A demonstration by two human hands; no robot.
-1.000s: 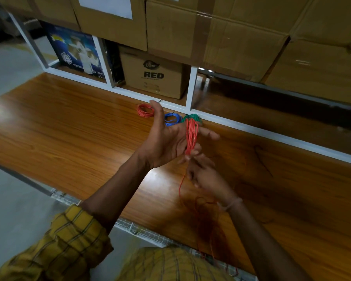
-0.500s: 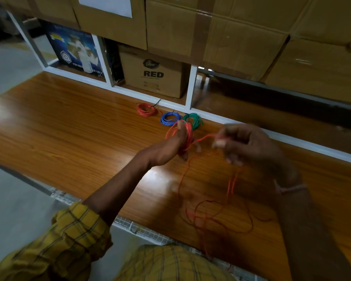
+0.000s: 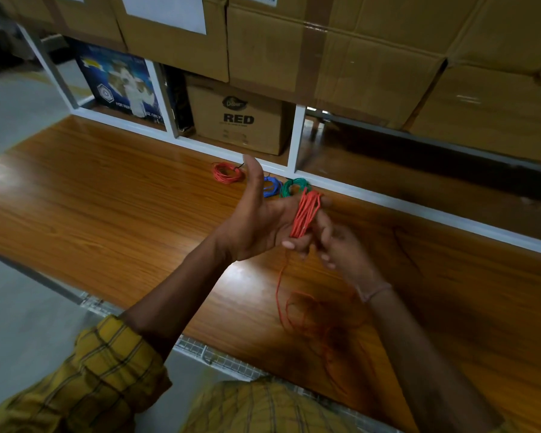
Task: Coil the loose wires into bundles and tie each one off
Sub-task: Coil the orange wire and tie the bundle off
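My left hand (image 3: 256, 220) is held palm up with the thumb raised, and a coil of red wire (image 3: 305, 214) is wound round its spread fingers. My right hand (image 3: 338, 248) sits just right of the coil's lower end, fingers curled, pinching the wire there. The loose end of the red wire (image 3: 280, 295) hangs from the coil to a tangle on the wooden table (image 3: 107, 214). Three coiled bundles lie by the table's back edge: red bundle (image 3: 227, 172), blue bundle (image 3: 270, 186), green bundle (image 3: 294, 186).
A white shelf frame (image 3: 403, 204) runs along the table's back edge. Cardboard boxes (image 3: 241, 117) and a blue printed box (image 3: 119, 85) stand in and on the shelf. A wire-mesh strip (image 3: 219, 359) edges the table front.
My right hand, which was out to the right drawing a strand, has come back to the coil. My left hand has turned palm up again. The slack on the table is shorter.
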